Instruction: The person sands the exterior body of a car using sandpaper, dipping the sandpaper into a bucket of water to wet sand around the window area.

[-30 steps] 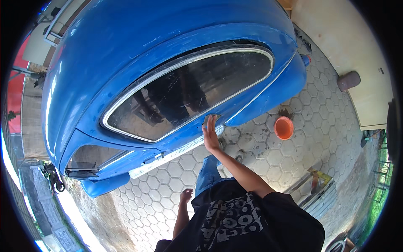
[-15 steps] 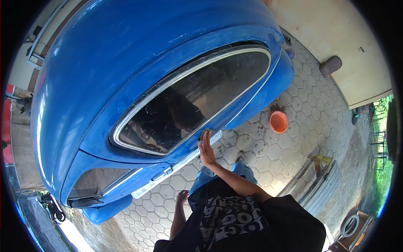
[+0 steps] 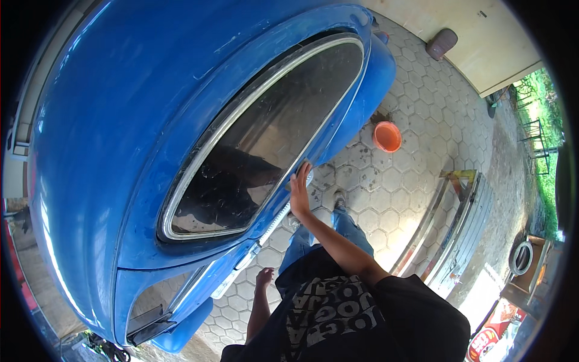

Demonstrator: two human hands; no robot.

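A blue car with a rounded roof fills the left and upper part of the head view. My right hand presses against its side, just below the lower edge of the long dark side window. Under the fingers a small dull yellow-green sponge shows only in part; the palm side is hidden. Hanging low beside my body, apart from the car, is my left hand, its fingers loosely curled with nothing visible in them.
An orange bucket stands on the hexagonal paving, near wet spots by the rear fender. Metal frames lie to the right. A pale wall or panel rises at the upper right. Further right is a round ring.
My view has turned and shifted, so the bucket and window sit higher and further left. My right hand has slid rearward along the car's side. My left hand still hangs low.
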